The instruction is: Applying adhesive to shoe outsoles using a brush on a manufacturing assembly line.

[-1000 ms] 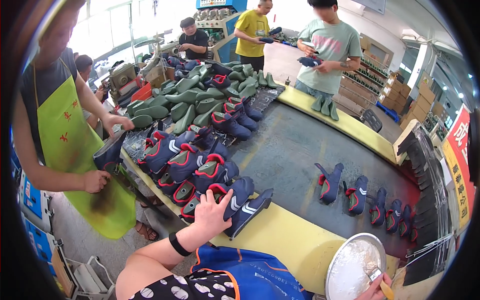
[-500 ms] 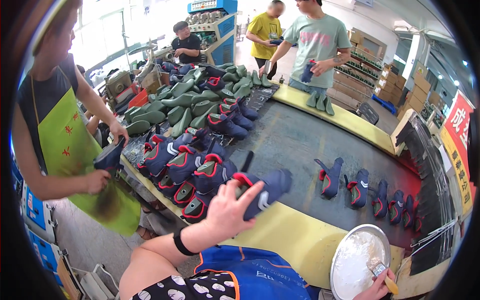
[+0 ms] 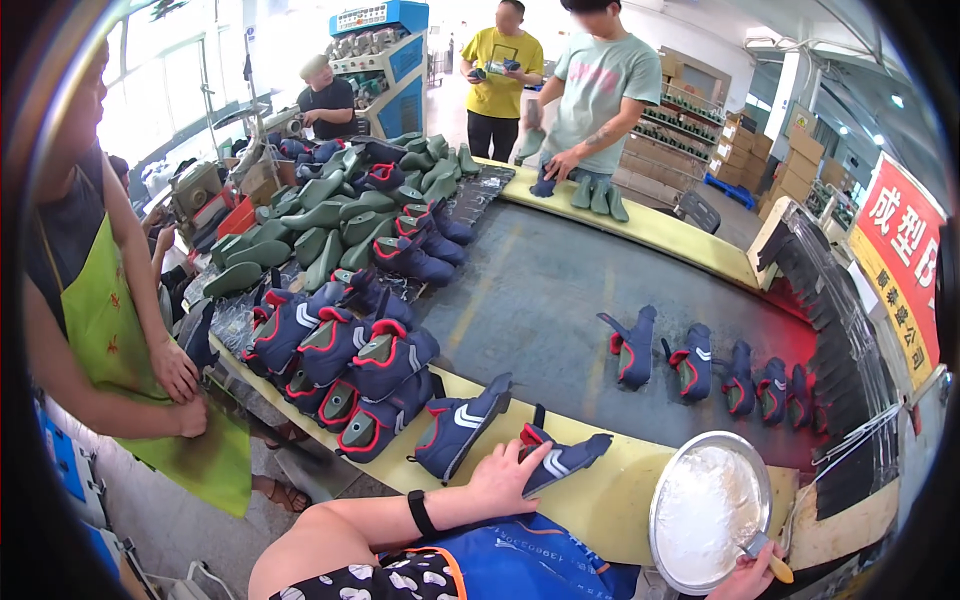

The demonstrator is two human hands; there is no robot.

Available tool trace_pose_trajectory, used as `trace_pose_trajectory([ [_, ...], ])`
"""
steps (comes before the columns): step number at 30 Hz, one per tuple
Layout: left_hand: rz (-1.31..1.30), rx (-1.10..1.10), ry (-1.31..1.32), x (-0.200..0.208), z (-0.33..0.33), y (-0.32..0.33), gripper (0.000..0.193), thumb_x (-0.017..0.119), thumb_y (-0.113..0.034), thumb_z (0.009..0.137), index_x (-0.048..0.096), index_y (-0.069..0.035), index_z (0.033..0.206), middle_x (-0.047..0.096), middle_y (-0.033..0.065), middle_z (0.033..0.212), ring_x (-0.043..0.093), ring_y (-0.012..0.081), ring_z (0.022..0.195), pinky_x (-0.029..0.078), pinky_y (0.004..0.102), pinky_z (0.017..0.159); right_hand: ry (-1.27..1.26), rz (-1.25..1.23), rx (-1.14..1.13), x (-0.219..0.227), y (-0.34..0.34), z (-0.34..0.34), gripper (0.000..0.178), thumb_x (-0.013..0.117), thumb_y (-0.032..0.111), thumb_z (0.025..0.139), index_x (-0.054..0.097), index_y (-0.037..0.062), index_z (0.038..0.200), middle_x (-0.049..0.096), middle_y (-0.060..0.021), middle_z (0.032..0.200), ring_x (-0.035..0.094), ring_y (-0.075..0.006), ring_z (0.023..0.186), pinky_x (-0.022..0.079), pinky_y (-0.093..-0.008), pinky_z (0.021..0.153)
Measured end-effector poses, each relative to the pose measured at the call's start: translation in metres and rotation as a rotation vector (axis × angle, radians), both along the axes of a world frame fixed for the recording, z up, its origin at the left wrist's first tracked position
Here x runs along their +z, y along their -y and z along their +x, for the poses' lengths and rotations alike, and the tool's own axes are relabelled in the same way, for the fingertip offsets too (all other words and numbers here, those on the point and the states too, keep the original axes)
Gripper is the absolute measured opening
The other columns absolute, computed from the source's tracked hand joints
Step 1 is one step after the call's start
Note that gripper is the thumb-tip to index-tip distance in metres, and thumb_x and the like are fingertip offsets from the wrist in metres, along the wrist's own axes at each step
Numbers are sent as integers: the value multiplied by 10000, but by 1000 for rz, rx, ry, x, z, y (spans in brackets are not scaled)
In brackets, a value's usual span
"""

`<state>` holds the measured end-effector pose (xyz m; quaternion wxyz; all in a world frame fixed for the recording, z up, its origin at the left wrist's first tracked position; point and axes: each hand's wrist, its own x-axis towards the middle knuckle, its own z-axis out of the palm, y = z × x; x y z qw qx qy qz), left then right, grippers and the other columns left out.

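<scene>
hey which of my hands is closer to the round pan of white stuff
Right. Your right hand is at the lower-right edge of the pan, holding a brush; your left hand is farther off, left of the pan, gripping a navy shoe.

Your bare left upper arm [image 3: 305, 552] enters at the lower left, and your left forearm [image 3: 375, 517] reaches across to the right, the wrist [image 3: 452, 504] nearly straight. Your left hand [image 3: 503, 478] is turned back-up, its fingers [image 3: 536, 458] slightly parted and pointing up and rightward in a grasp. Your right hand [image 3: 748, 578], partly cut off by the lower edge, has its fingers curled in a grip.
</scene>
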<state>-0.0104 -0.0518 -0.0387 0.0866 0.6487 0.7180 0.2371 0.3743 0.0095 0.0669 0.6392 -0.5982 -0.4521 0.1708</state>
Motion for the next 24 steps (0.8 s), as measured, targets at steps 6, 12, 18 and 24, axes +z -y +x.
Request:
trace_pose_trajectory([
  [6, -302, 46, 135, 6, -4, -7, 1115, 806, -438, 721, 171, -276, 1622, 527, 274, 1224, 618, 439, 1073, 561, 499, 873, -232, 149, 219, -35, -29, 20, 294, 651, 86, 948, 670, -89, 1184, 654, -174, 836, 621, -286, 751, 514, -398, 683],
  [12, -379, 45, 174, 12, -7, -13, 1099, 788, -458, 741, 170, -258, 1628, 556, 261, 1196, 635, 439, 1050, 555, 494, 881, 297, 201, 150, -12, -19, 4, 339, 629, 55, 891, 679, -48, 1210, 691, -245, 867, 640, -344, 737, 524, -446, 703],
  [18, -341, 34, 142, 10, -5, -10, 1042, 757, -468, 764, 208, -246, 1621, 583, 247, 1147, 633, 430, 1059, 539, 491, 902, 394, 166, 108, -40, -17, 24, 382, 617, 53, 876, 665, -44, 1242, 682, -271, 857, 645, -389, 729, 526, -457, 710],
  [24, -357, 43, 95, 12, -2, -10, 1013, 740, -469, 775, 221, -254, 1617, 593, 245, 1128, 641, 425, 1039, 537, 490, 892, 201, 153, 266, -72, -21, 51, 488, 653, 32, 890, 581, -32, 1368, 648, -177, 789, 625, -284, 690, 529, -400, 670],
])
